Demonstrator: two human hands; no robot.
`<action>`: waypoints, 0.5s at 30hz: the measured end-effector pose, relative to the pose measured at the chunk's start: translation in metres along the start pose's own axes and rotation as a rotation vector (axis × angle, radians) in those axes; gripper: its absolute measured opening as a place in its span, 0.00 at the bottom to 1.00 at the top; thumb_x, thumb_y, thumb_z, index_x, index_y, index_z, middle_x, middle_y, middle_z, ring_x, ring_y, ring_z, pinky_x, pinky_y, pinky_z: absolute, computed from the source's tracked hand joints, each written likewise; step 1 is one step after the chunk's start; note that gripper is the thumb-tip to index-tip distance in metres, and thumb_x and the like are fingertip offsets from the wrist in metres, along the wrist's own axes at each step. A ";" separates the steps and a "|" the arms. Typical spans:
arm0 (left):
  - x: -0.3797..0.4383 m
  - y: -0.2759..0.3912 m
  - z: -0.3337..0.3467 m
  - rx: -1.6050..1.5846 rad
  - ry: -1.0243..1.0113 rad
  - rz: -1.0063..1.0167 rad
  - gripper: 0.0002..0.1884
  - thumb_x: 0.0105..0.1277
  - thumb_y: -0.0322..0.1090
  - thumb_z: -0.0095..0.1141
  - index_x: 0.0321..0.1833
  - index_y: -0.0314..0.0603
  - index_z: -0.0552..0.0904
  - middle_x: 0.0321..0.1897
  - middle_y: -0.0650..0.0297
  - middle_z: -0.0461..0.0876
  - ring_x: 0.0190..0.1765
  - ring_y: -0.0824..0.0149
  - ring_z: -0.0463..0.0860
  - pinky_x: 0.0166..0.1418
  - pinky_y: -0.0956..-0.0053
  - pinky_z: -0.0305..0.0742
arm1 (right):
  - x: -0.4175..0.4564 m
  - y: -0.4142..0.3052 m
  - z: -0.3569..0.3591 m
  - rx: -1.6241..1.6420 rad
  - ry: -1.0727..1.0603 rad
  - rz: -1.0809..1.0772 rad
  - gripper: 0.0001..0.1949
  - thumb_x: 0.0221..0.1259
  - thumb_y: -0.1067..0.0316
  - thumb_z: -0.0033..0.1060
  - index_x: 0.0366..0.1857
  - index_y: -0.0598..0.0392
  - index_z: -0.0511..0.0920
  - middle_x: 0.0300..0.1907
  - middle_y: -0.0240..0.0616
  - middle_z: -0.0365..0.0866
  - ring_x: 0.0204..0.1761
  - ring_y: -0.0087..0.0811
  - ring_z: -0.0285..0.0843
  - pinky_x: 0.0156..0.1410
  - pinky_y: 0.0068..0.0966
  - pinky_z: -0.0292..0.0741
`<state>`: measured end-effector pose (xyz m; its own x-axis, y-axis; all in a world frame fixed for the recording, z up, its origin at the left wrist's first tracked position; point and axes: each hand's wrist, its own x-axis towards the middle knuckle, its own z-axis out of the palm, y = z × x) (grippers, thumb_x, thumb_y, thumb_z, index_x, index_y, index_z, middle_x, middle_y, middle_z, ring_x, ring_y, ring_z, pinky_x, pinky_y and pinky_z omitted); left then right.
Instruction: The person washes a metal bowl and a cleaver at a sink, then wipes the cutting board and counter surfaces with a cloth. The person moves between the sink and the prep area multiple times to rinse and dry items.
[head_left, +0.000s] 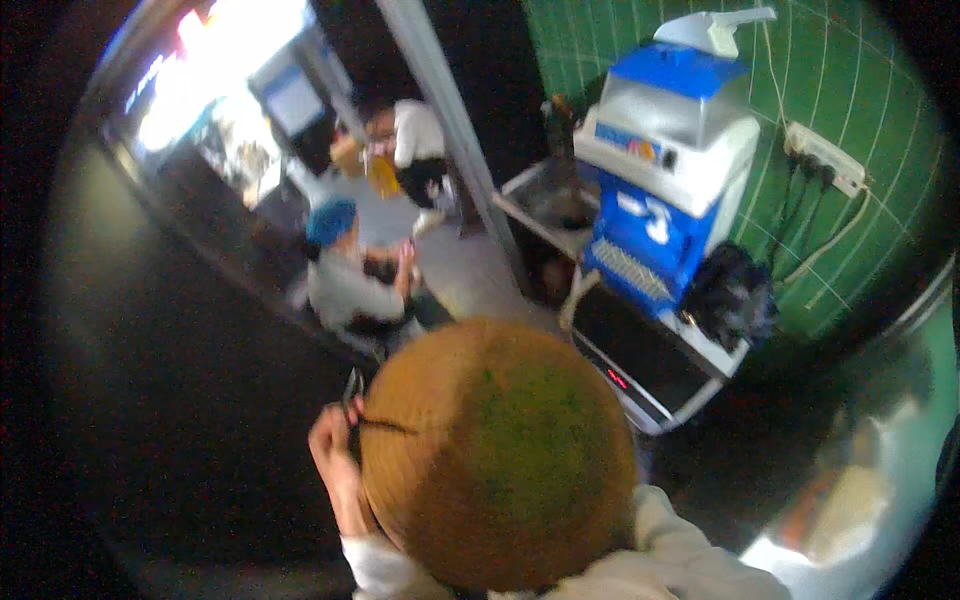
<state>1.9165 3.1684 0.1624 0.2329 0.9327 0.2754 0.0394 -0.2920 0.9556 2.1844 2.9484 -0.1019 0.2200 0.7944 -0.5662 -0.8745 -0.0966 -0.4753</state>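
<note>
A large round wooden chopping board (442, 375) takes up the space in front of my body. Its face shows fine curved grain, a greenish tint on the right part and a dark crack by the left rim. At that left rim my left hand (335, 439) is curled around a small dark metal piece (352, 384), which looks like a handle; blur hides how it joins the board. My right sleeve (664, 517) runs up to the board's lower right side. The right hand itself is out of view, behind or below the board.
Ahead on the right stands a blue and white ice-shaving machine (652, 217), beside a red-lit display (616, 377) and a black plastic bag (731, 296). A power strip (825, 157) hangs on green tiles. A person in a blue cap (352, 285) sits ahead left; another person (420, 139) bends farther off.
</note>
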 end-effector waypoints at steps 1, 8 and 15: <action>0.023 -0.006 -0.001 0.072 0.057 0.012 0.14 0.66 0.36 0.47 0.25 0.35 0.72 0.30 0.61 0.78 0.38 0.69 0.75 0.50 0.76 0.65 | 0.025 -0.009 0.013 0.013 -0.019 -0.008 0.19 0.64 0.52 0.40 0.51 0.52 0.71 0.42 0.38 0.77 0.43 0.33 0.74 0.48 0.31 0.72; 0.228 -0.086 0.023 -0.079 0.022 0.026 0.14 0.67 0.35 0.46 0.24 0.34 0.71 0.30 0.59 0.76 0.38 0.68 0.73 0.49 0.77 0.65 | 0.203 -0.092 0.066 0.051 0.055 -0.088 0.19 0.64 0.52 0.40 0.51 0.52 0.71 0.42 0.39 0.77 0.43 0.34 0.74 0.49 0.31 0.72; 0.428 -0.158 0.095 -0.091 0.054 0.021 0.13 0.66 0.34 0.47 0.26 0.32 0.72 0.27 0.65 0.74 0.35 0.71 0.73 0.46 0.78 0.66 | 0.353 -0.167 0.087 -0.013 0.192 -0.212 0.19 0.64 0.52 0.40 0.51 0.52 0.71 0.42 0.40 0.78 0.43 0.34 0.74 0.49 0.31 0.71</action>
<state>2.1027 3.5940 0.1192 0.1798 0.9374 0.2982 -0.0538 -0.2933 0.9545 2.3702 3.2971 -0.1638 0.4763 0.6693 -0.5702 -0.7950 0.0508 -0.6045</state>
